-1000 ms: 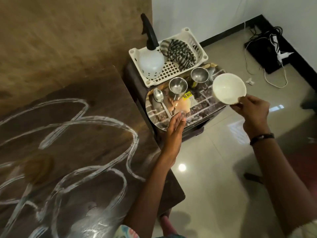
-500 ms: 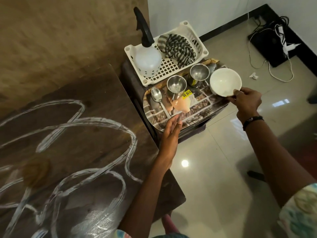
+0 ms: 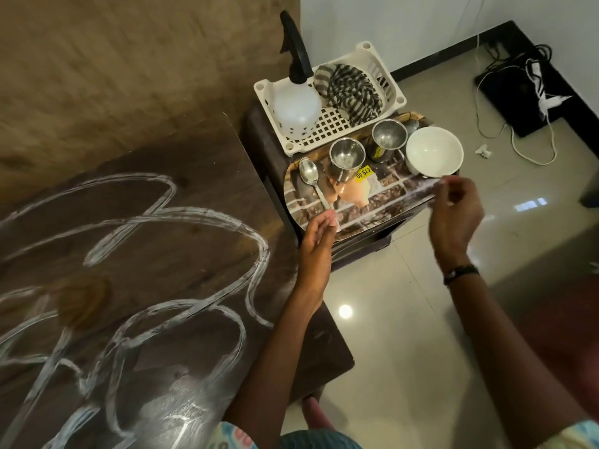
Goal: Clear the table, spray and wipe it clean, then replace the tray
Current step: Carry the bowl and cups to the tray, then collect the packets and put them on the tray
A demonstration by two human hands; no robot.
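The dark wooden table carries white smeared loops and a brown stain. Beside it, a patterned tray lies on a small dark stand. It holds a white bowl, two steel cups and a spoon. My left hand touches the tray's near rim with its fingertips. My right hand hovers blurred just in front of the bowl, holding nothing. A spray bottle and a striped cloth sit in a white basket behind the tray.
Tiled floor spreads to the right of the stand. Cables and a black box lie by the far wall. A brown wall runs behind the table.
My right hand set the white bowl down on the tray's far right corner and let go, pulling back toward me. My left hand stayed at the tray's near rim.
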